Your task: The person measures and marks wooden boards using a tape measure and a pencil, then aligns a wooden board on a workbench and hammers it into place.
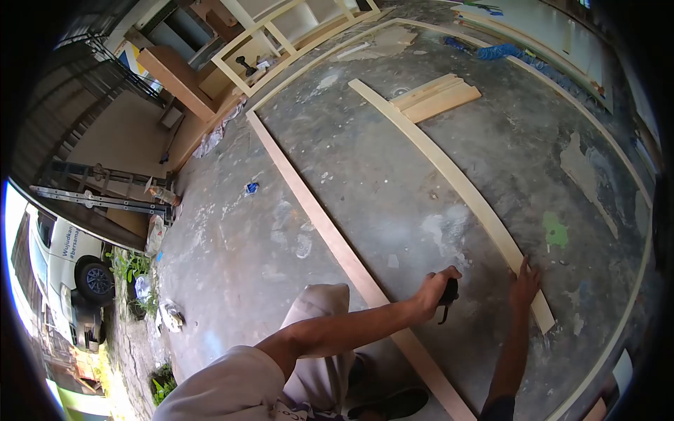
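My left hand point(437, 293) is closed around a small black tape measure point(449, 290) with a dark strap hanging below it. The palm and fingers hide part of it. It is held above the floor between two long wooden strips. My right hand point(525, 284) rests on the near end of the pale wooden strip point(456, 172), fingers stretched over its edge. That strip lies on the concrete floor and runs away from me. To the left, a second, pinkish wooden strip point(319, 221) passes beneath my left forearm.
Short boards point(439, 98) lie against the far part of the pale strip. A wooden frame point(281, 42), a drill point(246, 66) and a brown cabinet point(179, 81) are at the back left. A ladder point(105, 200) lies at left, with a white vehicle point(70, 259) outside. Blue hose point(502, 51) is far right.
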`<state>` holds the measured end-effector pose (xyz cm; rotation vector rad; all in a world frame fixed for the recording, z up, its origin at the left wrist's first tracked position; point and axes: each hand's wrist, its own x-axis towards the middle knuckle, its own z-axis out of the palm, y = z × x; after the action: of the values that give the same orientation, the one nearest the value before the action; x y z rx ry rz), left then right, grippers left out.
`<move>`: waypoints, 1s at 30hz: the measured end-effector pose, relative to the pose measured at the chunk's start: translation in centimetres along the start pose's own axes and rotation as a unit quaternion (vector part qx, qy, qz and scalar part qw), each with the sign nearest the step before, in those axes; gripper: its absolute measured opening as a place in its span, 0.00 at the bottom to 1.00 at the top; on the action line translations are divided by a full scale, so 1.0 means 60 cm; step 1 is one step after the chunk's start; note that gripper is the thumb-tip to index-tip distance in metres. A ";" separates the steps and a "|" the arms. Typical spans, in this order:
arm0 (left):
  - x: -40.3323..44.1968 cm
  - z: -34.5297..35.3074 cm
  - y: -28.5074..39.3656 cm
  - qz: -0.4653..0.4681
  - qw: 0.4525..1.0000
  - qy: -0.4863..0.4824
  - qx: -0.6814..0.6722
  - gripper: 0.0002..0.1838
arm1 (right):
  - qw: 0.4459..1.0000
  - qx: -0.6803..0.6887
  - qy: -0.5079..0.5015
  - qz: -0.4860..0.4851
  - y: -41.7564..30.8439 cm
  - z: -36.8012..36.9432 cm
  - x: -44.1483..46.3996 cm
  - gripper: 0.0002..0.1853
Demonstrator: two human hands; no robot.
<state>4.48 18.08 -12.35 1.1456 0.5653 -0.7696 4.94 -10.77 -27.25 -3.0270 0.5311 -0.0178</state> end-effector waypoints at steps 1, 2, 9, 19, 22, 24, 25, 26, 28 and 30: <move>0.004 0.002 -0.003 -0.001 1.000 -0.002 0.000 0.18 | 1.000 -0.002 0.000 0.001 -0.001 0.004 0.002 0.37; 0.012 0.003 -0.006 0.001 1.000 -0.002 -0.009 0.19 | 0.996 -0.031 0.082 -0.020 -0.005 0.015 0.005 0.36; 0.055 0.035 -0.040 0.001 0.996 0.087 -0.006 0.26 | 0.731 0.661 -0.169 -0.015 -0.133 -0.131 -0.127 0.24; 0.078 0.037 -0.097 0.022 0.995 -0.080 -0.058 0.16 | 0.759 0.641 -0.102 0.052 -0.187 -0.079 -0.191 0.22; 0.059 0.059 -0.074 -0.035 0.999 -0.013 -0.036 0.19 | 0.705 0.686 -0.159 0.081 -0.163 -0.121 -0.191 0.20; 0.070 0.060 -0.074 -0.003 0.991 -0.001 0.132 0.19 | 0.745 0.648 -0.153 0.037 -0.142 -0.135 -0.194 0.19; 0.079 0.059 -0.076 -0.001 0.992 0.001 0.127 0.19 | 0.780 0.608 -0.146 -0.009 -0.128 -0.141 -0.193 0.19; 0.088 0.057 -0.075 0.058 0.977 0.009 0.204 0.19 | 0.780 0.608 -0.147 -0.014 -0.112 -0.147 -0.192 0.19; 0.105 0.037 -0.062 0.085 0.981 -0.007 0.176 0.21 | 0.788 0.574 -0.221 0.015 -0.064 -0.156 -0.209 0.19; 0.110 0.003 0.020 0.093 0.994 -0.029 0.053 0.23 | 0.796 0.544 -0.264 0.004 0.014 -0.148 -0.247 0.19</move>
<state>9.53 16.57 -16.46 1.2513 0.3670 -0.6749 -9.48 -7.09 -18.45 -1.7697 0.2980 0.3721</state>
